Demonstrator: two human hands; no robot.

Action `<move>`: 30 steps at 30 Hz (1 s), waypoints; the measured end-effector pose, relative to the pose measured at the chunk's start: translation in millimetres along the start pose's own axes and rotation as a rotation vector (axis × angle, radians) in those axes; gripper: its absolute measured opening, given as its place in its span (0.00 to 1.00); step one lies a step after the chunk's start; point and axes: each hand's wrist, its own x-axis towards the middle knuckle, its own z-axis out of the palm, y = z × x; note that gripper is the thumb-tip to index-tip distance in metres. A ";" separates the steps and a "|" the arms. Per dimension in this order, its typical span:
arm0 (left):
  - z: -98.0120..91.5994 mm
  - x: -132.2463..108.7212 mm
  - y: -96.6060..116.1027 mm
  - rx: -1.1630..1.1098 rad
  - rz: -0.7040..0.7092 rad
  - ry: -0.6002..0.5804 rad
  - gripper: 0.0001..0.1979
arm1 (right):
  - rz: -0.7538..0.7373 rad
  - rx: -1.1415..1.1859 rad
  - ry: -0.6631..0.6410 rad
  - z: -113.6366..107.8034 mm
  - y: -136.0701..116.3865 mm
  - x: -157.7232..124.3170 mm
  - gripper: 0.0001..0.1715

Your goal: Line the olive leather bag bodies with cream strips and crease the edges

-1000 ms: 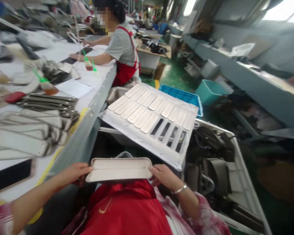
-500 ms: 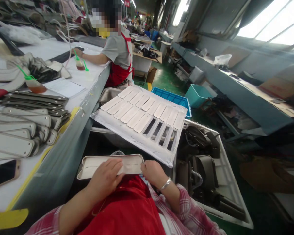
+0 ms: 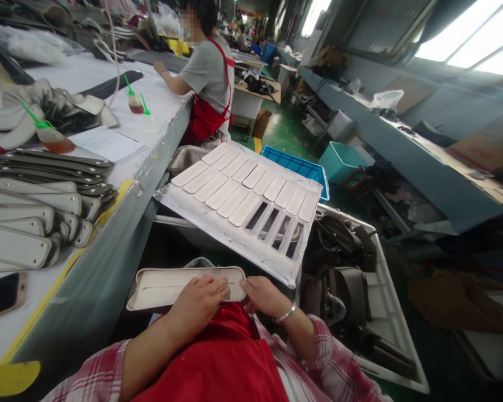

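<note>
A long cream bag-like body (image 3: 163, 285) lies across my lap, open side up, with raised walls, rounded corners and a dark line along its inside. My left hand (image 3: 203, 301) is laid over its near wall, fingers bent onto the inner face; its thumb is hidden. At the right end my right hand (image 3: 264, 296) pinches the rounded corner between thumb and fingers. Just beyond, a white-covered board (image 3: 230, 237) carries rows of cream rounded strips (image 3: 230, 202), with several dark slots at its near right.
Stacked grey strips (image 3: 17, 243), a phone (image 3: 2, 296) and green-tipped bottles (image 3: 52, 137) occupy the left table (image 3: 109, 195). A white crate (image 3: 392, 301) of dark bags stands at right. A co-worker (image 3: 212, 84) sits ahead, near blue (image 3: 295, 162) and turquoise bins (image 3: 339, 162).
My left hand has slid right along the cream body, towards my right hand. The body's left end sits slightly lower and further left. The co-worker's arm has moved away from the bottles.
</note>
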 end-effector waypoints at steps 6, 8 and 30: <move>-4.4 8.3 -1.1 -0.065 0.016 -0.062 0.15 | 0.096 0.471 -0.071 -0.6 15.5 -0.3 0.27; -5.2 11.0 -1.9 -0.084 0.040 -0.079 0.15 | 0.075 0.161 0.078 -2.2 8.4 1.3 0.25; 2.0 8.0 -9.3 -0.043 0.089 -0.055 0.13 | 0.186 0.633 -0.049 -10.2 13.1 10.6 0.28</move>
